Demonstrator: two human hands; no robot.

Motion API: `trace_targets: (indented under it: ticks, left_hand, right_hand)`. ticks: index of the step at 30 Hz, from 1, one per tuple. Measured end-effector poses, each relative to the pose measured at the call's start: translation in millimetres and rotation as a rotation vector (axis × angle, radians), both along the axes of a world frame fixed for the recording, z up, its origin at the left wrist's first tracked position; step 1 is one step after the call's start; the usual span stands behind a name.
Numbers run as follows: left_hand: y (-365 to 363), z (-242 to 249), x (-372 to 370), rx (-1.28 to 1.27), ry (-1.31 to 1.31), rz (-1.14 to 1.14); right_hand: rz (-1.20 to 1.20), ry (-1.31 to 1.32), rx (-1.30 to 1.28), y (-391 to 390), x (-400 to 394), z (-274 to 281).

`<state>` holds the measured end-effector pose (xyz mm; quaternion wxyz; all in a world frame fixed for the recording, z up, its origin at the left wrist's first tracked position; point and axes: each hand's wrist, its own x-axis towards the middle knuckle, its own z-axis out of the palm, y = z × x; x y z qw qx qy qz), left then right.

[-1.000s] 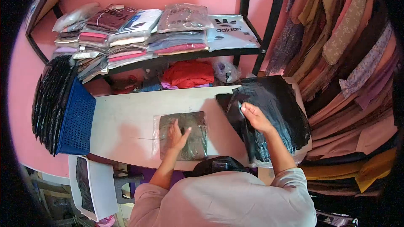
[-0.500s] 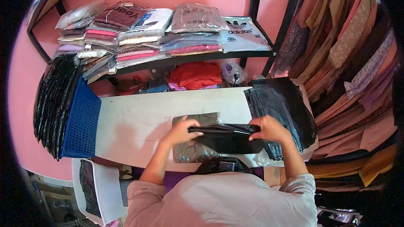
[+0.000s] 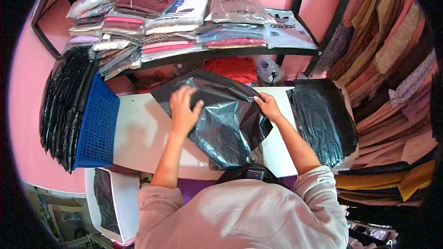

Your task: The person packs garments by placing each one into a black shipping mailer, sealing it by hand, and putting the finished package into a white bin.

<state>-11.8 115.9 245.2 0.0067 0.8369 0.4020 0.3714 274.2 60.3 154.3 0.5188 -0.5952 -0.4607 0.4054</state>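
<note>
A black plastic bag (image 3: 221, 110), spread wide and glossy, hangs over the middle of the white table (image 3: 138, 129). My right hand (image 3: 269, 107) pinches its right edge between thumb and fingers. Against the bag's left part lies my left hand (image 3: 185, 109), open, with its fingers apart and slightly blurred. Beneath the bag a clear-wrapped dark garment (image 3: 257, 155) pokes out near the table's front edge; most of it is hidden.
To the right lies a stack of black plastic bags (image 3: 323, 120). On the left a blue basket (image 3: 98, 124) holds filled black packages (image 3: 64, 106). Wrapped clothes (image 3: 170, 32) fill the shelf behind. A white bin (image 3: 131, 203) stands below; garments (image 3: 392, 87) hang at right.
The bag was folded narrow between both hands and is now opened out broad. My left hand has let go of its end and moved up; my right hand has moved up and left.
</note>
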Motion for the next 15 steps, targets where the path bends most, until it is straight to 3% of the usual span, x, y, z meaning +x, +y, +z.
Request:
trace_targets:
  ticks: [1, 3, 4, 5, 8, 12, 15]
  left_hand:
    - [-8, -16, -1, -0.083, 0.019, -0.043]
    - [-15, -48, -9, -0.215, 0.041, -0.09]
    - [-16, -55, -12, -0.262, 0.045, -0.095]
    - [-13, -59, -17, -0.305, 0.049, -0.081]
    - [-4, -18, -6, -0.206, -0.122, -0.13]
    - [19, 41, 18, -0.063, 0.205, -0.473]
    - [47, 36, 13, -0.031, 0.398, -0.472]
  right_hand:
    - [0.003, 0.002, -0.005, 3, -4, -4]
    - [-0.08, -0.704, 0.159, 12, -9, -5]
    - [-0.08, -0.705, 0.157, 15, -14, 9]
    - [-0.065, -0.87, 0.258, 19, -20, 24]
    - [0.166, -1.242, 0.484, 25, -45, 93]
    - [0.392, -1.484, 0.737, 23, -75, 152]
    - [0.428, -1.685, 0.898, 14, -75, 169]
